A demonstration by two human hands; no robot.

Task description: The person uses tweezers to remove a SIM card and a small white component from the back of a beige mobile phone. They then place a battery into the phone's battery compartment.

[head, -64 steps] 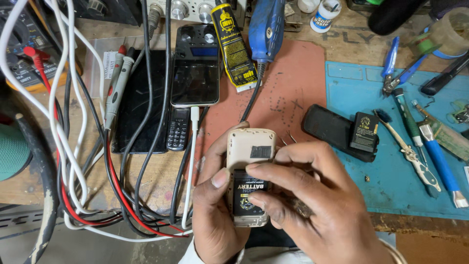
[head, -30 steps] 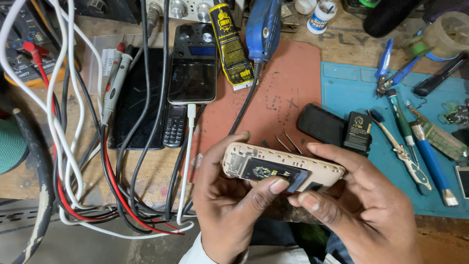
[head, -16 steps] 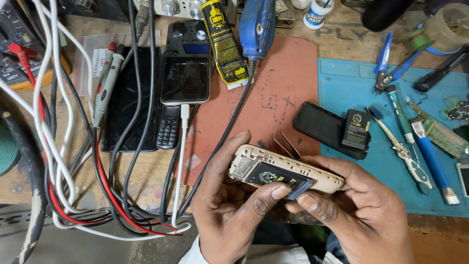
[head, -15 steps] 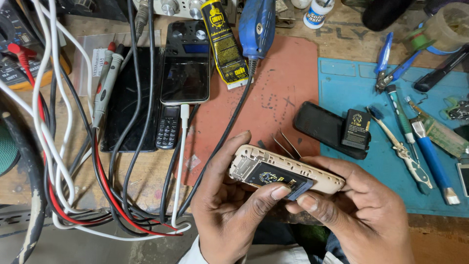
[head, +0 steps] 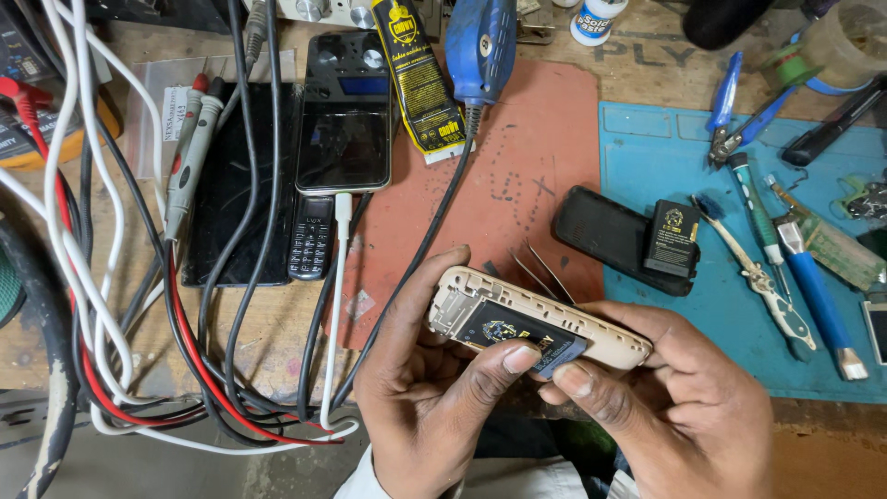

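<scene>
Both hands hold a small beige phone (head: 480, 300) with its back cover off, lying sideways above the bench's front edge. A black battery (head: 517, 333) sits in its open back, raised at its right end. My left hand (head: 420, 388) grips the phone's left end, its thumb tip pressing on the battery. My right hand (head: 684, 407) cups the phone's right end, its thumb touching the battery's right edge. A pair of tweezers (head: 545, 273) lies on the mat just behind the phone.
A red mat (head: 517, 157) and a blue mat (head: 665, 139) cover the bench. On them lie a black back cover (head: 601, 231) with a second battery (head: 672, 238), screwdrivers (head: 813, 286), blue pliers (head: 725, 111), a glue tube (head: 420, 83), a smartphone (head: 344, 139) on a cable. Tangled wires (head: 139, 305) lie left.
The phone has been turned from upright to lying sideways between both hands. My left thumb now presses on the battery, which sits partly in the open back.
</scene>
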